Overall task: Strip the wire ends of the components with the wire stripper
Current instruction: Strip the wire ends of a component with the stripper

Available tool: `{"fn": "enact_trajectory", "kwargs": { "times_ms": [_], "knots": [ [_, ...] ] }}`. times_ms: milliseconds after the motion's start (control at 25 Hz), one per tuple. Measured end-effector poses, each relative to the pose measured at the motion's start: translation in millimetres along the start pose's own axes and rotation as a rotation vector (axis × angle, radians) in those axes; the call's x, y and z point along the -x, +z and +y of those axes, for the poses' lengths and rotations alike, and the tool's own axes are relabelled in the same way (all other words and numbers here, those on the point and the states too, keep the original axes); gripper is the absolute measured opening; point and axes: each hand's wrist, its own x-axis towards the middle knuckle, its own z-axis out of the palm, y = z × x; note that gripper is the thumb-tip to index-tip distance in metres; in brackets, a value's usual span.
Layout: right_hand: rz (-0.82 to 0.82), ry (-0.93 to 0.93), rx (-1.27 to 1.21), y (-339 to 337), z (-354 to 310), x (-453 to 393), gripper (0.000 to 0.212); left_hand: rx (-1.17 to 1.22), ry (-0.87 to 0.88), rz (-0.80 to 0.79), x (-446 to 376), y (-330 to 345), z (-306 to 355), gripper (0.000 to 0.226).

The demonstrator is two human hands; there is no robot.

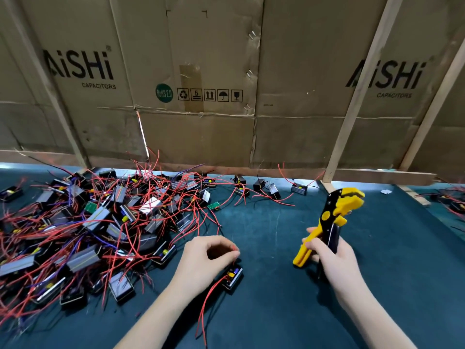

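Worktop [276, 311], dark teal mat, backed by a cardboard wall [201, 71] at its far edge.

Landmark: the big pile of components [100, 222], black modules trailing red wires, heaped left of centre. A few stray modules [266, 188] lie beyond the pile's right edge, near the wall.

Right of the pile the mat is bare; both hands work there, well apart.

Right hand [332, 258], farthest from the pile, grips the wire stripper [329, 220] by its handles. Long axis near upright, head tipped away, jaws apart.

Left hand [208, 258], just off the pile's near-right corner, pinches a red wire [214, 293] of one component [232, 277] hanging beneath it.

Judgement: the wire end lies left of the stripper; either hand must cross the open gap. Loose lead trails toward the near edge.
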Motion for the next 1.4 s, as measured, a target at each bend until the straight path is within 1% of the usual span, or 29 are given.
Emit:
{"fn": "enact_trajectory", "kwargs": {
  "times_ms": [80,120,240,320,360,400,520,560,600,680,760,880,1000,1160,1400],
  "knots": [
    [-0.057,0.014,-0.046,1,-1,4,0.017,0.020,-0.020,-0.041,0,1,-1,0.005],
    [-0.103,-0.018,-0.047,1,-3,7,0.020,0.011,-0.037,-0.074,0,1,-2,0.005],
    [-0.276,-0.126,0.056,5,-8,14,0.033,-0.029,-0.043,-0.186,-2,-5,-4,0.007],
    [-0.393,-0.163,0.110,11,-11,20,0.032,0.024,-0.034,-0.246,-2,-7,-5,0.009],
    [-0.386,-0.195,0.175,13,-10,20,0.030,0.044,-0.031,-0.266,-1,-7,-5,0.010],
    [-0.316,-0.243,0.282,14,-9,19,0.028,0.052,-0.024,-0.280,-1,-7,-5,0.012],
    [-0.016,-0.412,0.658,4,-9,14,0.029,0.026,0.027,-0.308,-2,-8,-5,0.017],
    [0.051,-0.448,0.787,0,-8,12,0.028,0.026,0.042,-0.319,-2,-9,-4,0.017],
    [0.095,-0.495,0.926,-5,-7,10,0.031,0.038,0.053,-0.331,-1,-9,-3,0.018],
    [0.121,-0.604,1.181,-8,-2,8,0.041,0.058,0.074,-0.352,1,-8,-2,0.018],
    [0.120,-0.698,1.301,-4,0,9,0.049,0.061,0.077,-0.358,3,-6,0,0.018],
    [0.135,-0.816,1.348,6,3,11,0.049,0.080,-0.001,-0.302,4,-2,1,0.020],
    [0.168,-0.854,1.330,11,5,11,0.051,0.088,-0.057,-0.253,3,1,3,0.022],
    [0.192,-0.875,1.318,15,7,11,0.052,0.059,-0.059,-0.272,3,3,6,0.025],
    [0.183,-0.898,1.291,16,9,11,0.050,0.056,-0.073,-0.262,2,6,3,0.026]
  ]
}}
